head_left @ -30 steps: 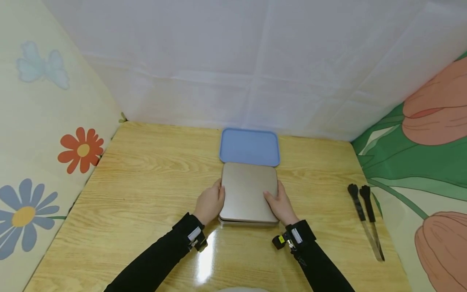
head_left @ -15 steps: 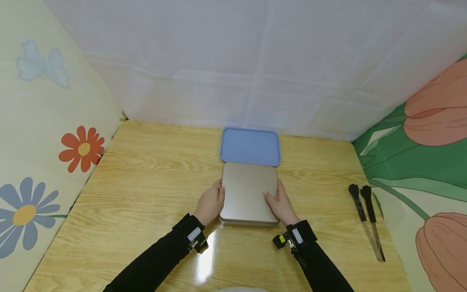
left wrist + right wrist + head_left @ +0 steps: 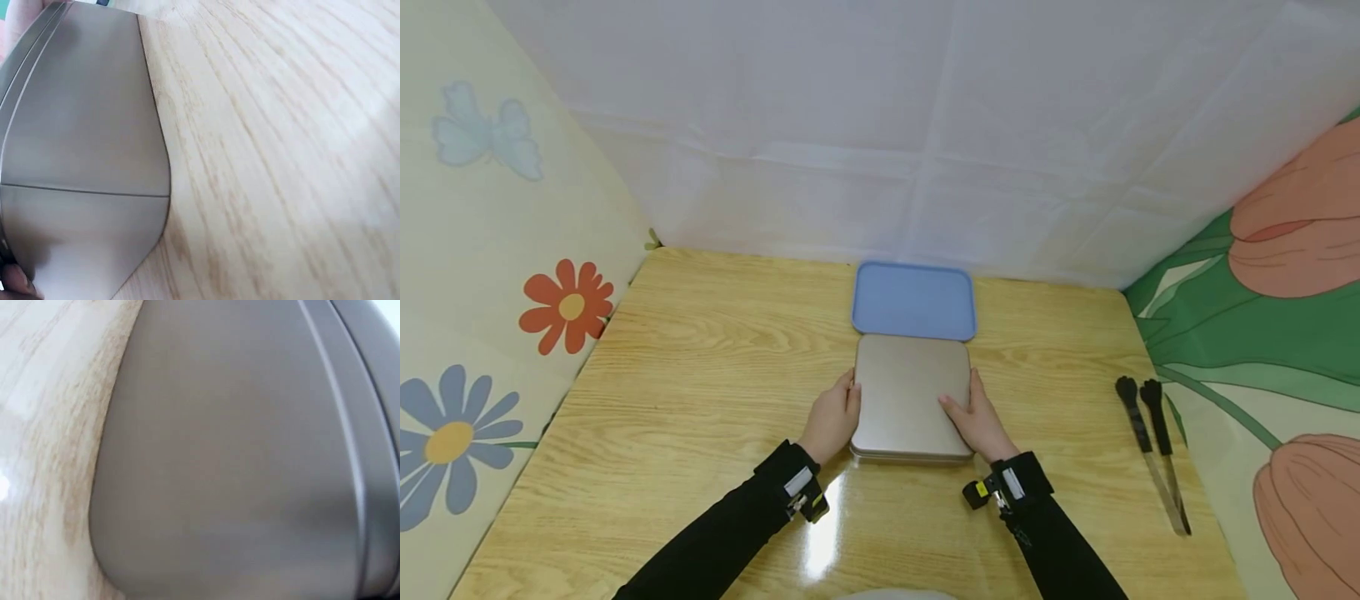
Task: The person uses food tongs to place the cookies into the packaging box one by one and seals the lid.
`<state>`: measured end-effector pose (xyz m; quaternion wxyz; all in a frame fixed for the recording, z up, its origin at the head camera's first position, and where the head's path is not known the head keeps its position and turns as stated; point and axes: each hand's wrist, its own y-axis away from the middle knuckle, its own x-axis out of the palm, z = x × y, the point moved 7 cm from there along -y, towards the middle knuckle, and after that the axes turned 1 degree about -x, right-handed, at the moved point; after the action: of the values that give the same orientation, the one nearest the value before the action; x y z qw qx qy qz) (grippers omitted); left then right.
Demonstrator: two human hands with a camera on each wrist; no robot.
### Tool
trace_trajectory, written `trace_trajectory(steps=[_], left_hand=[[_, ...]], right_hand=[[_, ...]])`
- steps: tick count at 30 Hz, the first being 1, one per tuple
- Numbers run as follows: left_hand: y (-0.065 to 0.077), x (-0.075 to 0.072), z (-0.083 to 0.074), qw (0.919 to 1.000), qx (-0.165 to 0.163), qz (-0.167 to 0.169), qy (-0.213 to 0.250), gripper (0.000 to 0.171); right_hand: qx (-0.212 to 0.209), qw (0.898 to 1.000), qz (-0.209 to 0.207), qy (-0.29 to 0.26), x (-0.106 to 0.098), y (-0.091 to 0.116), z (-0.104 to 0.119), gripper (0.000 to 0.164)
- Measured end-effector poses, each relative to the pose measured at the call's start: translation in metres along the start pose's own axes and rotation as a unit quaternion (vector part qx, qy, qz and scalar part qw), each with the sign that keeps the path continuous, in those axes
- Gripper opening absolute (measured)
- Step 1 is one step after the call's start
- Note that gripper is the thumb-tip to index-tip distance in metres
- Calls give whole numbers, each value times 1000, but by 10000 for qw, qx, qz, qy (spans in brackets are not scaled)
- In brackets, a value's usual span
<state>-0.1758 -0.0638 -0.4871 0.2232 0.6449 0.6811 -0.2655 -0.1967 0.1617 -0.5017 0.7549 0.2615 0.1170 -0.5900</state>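
Observation:
A flat, square metal tin (image 3: 912, 396) with rounded corners sits on the wooden table, its lid on. My left hand (image 3: 831, 417) grips its left side, the thumb along the lid's edge. On the opposite side my right hand (image 3: 981, 421) holds the tin, with the thumb lying on top of the lid. The left wrist view shows the tin's side wall (image 3: 87, 119) resting on the wood, with a fingertip (image 3: 17, 279) at the lower left corner. In the right wrist view the tin's wall (image 3: 231, 450) fills most of the picture. The tin's contents are hidden.
A blue tray (image 3: 913, 300) lies directly behind the tin, against the white backdrop. Tongs (image 3: 1156, 454) with black ends lie at the table's right edge. A pale rounded rim (image 3: 897, 594) shows at the bottom edge. Flower-patterned panels stand left and right.
The dark gap under the front edge of the tin's lid has narrowed, and the lid sits more evenly. Both hands keep nearly the same place on the tin.

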Motion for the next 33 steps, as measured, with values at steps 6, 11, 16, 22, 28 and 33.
trace_trajectory(steps=[6, 11, 16, 22, 28, 33], left_hand=[[0, 1, 1, 9998, -165, 98, -24, 43], [0, 1, 2, 9995, -230, 169, -103, 44], [0, 0, -1, 9996, -140, 153, -203, 44], [0, 0, 0, 9992, -263, 266, -161, 45], [-1, 0, 2, 9990, -313, 305, -92, 46], [-1, 0, 3, 9987, -373, 355, -44, 46]], right_hand=[[67, 10000, -49, -50, 0, 1, 0, 79], [90, 9999, -66, -63, 1, 2, -1, 80], [-2, 9999, -132, -57, 1, 1, -2, 80], [41, 9998, -168, -69, 0, 1, -2, 77], [63, 9998, -135, -90, 0, 0, -1, 77], [16, 9998, -182, -93, 0, 1, -1, 76]])
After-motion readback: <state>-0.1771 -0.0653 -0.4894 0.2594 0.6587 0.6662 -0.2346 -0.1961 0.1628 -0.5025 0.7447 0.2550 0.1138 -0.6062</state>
